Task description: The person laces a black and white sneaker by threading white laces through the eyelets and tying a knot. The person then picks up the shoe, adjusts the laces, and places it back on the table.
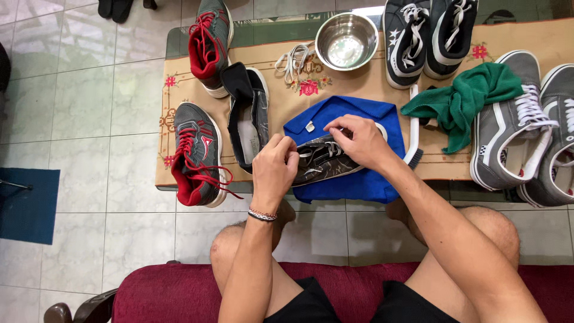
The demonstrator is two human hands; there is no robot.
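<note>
One dark sneaker [320, 161] with grey stripes lies on its side on a blue cloth [347, 113], at the near edge of the worktop [359, 84]. Left hand [274, 170] is closed around the heel end of the sneaker, fingers curled over its collar. Right hand [359, 140] rests on the upper, fingertips pinched at the white laces [326, 148] near the tongue.

Surroundings, moving outward:
- Blue cloth carries a small white tag [310, 126] near its far edge; print not legible.
- Left of cloth: the matching dark sneaker [248, 116], unlaced, tongue pulled open.
- Further left: two grey sneakers with red laces, one near [196, 154], one far [209, 42].
- Loose white lace [291, 60] bundled beside a steel bowl [347, 40].
- Right of cloth: white-handled brush [414, 128], touching the cloth edge; green rag [463, 98] draped partly over a grey skate shoe [508, 128], a second one [559, 149] at frame edge.
- Far right: pair of black canvas shoes [427, 36], white laces.
- Worktop is covered by a beige runner with red embroidered flowers [308, 87].

Nothing lies between the hands and the sneaker. Person sits on a red cushion [179, 293].
</note>
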